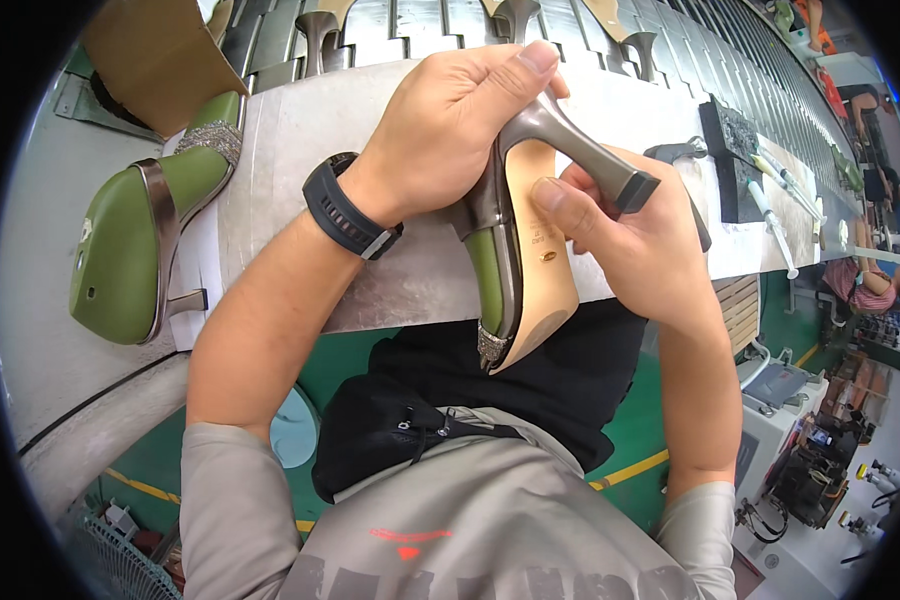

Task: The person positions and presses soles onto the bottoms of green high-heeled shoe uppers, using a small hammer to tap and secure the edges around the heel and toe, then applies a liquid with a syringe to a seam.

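Note:
Between my two hands is a grey metallic high-heeled shoe (490, 190) on a green last, tilted with its toe toward me and its tan sole (543, 255) facing right. My left hand (440, 135), with a black watch on the wrist, is closed round the heel end from above. My right hand (640, 235) is closed on the sole's right side, its thumb pressed on the tan surface under the tall heel (580, 145). Glittery trim shows at the toe. Another such shoe (165, 215) on a green last lies on its side at the left.
The pale worktable (370, 290) carries a hammer (678, 150), a black block (727, 165) and syringes (773, 230) at the right. Behind runs a metal slatted conveyor (400, 30) with more heeled shoes. A cardboard box (160, 60) stands far left. People work far right.

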Available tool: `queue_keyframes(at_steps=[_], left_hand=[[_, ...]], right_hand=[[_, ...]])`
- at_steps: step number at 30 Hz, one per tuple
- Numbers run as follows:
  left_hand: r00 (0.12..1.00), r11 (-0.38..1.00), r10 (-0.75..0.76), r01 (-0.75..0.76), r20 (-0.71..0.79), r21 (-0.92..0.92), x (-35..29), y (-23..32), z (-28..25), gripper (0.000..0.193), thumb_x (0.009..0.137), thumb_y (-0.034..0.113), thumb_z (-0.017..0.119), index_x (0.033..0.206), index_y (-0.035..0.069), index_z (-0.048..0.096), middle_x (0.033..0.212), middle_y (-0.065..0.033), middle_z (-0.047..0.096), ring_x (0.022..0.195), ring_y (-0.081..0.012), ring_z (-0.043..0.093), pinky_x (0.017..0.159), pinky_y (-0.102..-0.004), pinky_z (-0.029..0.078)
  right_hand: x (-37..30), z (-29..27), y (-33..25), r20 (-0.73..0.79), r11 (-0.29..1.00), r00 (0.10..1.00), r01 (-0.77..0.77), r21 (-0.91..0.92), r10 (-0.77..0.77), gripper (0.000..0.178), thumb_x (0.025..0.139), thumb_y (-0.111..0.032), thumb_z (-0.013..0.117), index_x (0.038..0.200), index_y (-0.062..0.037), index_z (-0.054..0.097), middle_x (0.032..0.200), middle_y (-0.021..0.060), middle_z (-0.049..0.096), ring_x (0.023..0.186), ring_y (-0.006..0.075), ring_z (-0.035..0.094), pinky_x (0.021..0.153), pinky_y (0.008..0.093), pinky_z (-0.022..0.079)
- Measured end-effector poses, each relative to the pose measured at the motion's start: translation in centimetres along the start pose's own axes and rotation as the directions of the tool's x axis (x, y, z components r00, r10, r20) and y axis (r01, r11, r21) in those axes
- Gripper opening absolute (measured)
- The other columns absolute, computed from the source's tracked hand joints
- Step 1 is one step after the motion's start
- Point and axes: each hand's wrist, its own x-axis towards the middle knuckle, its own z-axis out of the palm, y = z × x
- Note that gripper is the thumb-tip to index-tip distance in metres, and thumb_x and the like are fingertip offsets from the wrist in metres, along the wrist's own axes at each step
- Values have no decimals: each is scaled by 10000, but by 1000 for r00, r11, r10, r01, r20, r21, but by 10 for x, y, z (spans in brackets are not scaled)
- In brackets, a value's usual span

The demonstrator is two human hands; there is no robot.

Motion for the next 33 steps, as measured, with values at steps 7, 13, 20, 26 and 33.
queue_keyframes(at_steps=[7, 13, 20, 26, 33], left_hand=[[994, 994, 93, -90, -52, 56, 2, -4, 7, 588, 1187, 448, 393, 1117, -9, 757, 863, -28, 708, 765, -63, 606, 703, -225, 495], [995, 990, 90, -84, -43, 111, 1, -3, 4, 604, 1186, 461, 386, 1099, -2, 765, 888, -46, 727, 793, -69, 629, 719, -228, 513], [995, 999, -25, 19, -101, -51, -1, 22, 16, 539, 1172, 396, 474, 1042, -56, 736, 836, -63, 718, 801, -106, 630, 737, -284, 519], [995, 978, -73, 58, -64, -202, -1, -1, 12, 438, 1168, 325, 508, 1052, -34, 732, 863, -27, 712, 810, -65, 606, 715, -254, 509], [996, 985, -15, -1, -88, -171, 1, 1, 13, 434, 1165, 326, 518, 1051, -35, 732, 849, -33, 712, 812, -69, 608, 723, -259, 516]], right_hand=[[24, -8, -12, 134, 999, 991, -1, -44, 7, 460, 997, -389, 788, 782, 13, 723, 588, 5, 546, 581, 89, 453, 533, 313, 396], [23, -1, -11, 93, 999, 995, -34, -37, 37, 409, 973, -337, 814, 773, 8, 723, 580, 2, 540, 568, 84, 445, 525, 313, 397], [14, 8, -4, -48, 999, 998, 42, -31, -43, 379, 934, -308, 849, 777, 3, 700, 601, -4, 572, 565, 75, 467, 519, 302, 414], [11, 5, -15, 4, 997, 1000, -17, -78, 18, 447, 894, -309, 887, 695, -24, 605, 597, -11, 581, 556, 70, 497, 511, 288, 423], [3, 13, -9, -49, 1000, 999, 14, -12, -14, 403, 870, -261, 913, 750, -33, 603, 628, 4, 640, 567, 53, 550, 518, 256, 444]])
